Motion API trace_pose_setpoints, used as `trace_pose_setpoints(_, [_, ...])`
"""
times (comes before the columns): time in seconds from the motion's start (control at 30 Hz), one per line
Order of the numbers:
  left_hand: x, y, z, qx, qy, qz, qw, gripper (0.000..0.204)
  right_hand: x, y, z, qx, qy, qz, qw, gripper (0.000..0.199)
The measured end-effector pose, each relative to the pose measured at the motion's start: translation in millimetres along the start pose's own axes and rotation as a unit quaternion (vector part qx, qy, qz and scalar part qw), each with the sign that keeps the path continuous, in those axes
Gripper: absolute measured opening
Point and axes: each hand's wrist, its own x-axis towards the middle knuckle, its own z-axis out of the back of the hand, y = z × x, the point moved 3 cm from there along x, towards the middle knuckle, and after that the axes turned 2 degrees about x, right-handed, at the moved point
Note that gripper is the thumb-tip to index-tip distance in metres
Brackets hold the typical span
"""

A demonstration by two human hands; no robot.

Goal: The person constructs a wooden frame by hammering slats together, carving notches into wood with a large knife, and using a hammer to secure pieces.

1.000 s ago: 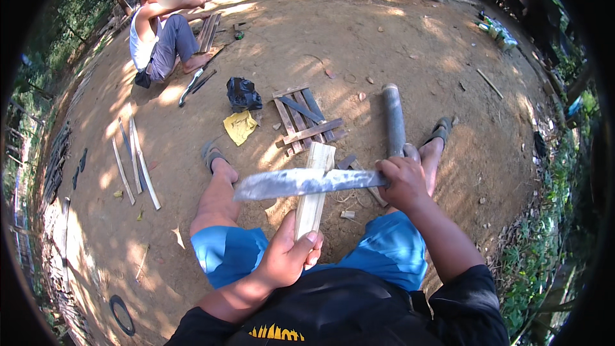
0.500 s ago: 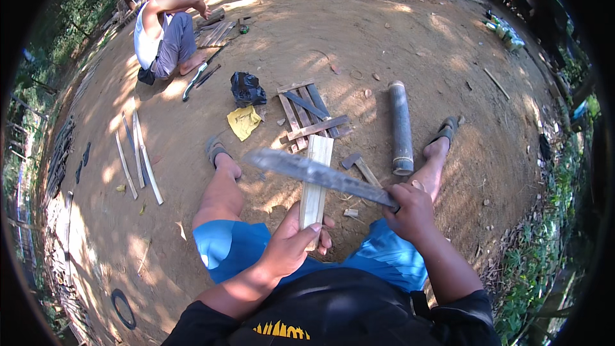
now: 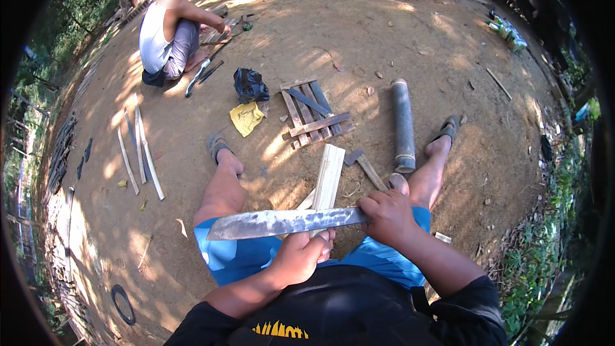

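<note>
Sun-dappled brown dirt ground (image 3: 474, 154) spreads before a seated person. On it lie a slatted brown wooden frame (image 3: 320, 126) and, to its right, a long grey cylindrical tube (image 3: 403, 127). The right hand (image 3: 387, 214) is clenched round the handle of a broad grey metal machete (image 3: 285, 223), its blade pointing left across a pale, squared wooden stick (image 3: 329, 176); contact is hard to judge. The left hand (image 3: 301, 256) grips the stick's lower end, between the knees.
</note>
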Motion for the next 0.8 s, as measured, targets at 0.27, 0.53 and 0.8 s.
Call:
trace_pose_setpoints(0.27, [-9,-12,6,0.021,-0.009,-0.019,1.0,0.05,33,-58,0,-0.072,-0.015,-0.072,0.995,0.017])
trace_pose_setpoints(0.53, [-27,-12,19,0.005,0.037,-0.057,0.998,0.037,3,-162,56,-0.113,-0.05,-0.371,0.921,0.03])
trace_pose_setpoints(0.8, [1,2,17,-0.065,0.015,0.018,0.998,0.026,-2,4,11,0.035,0.028,-0.026,0.999,0.023])
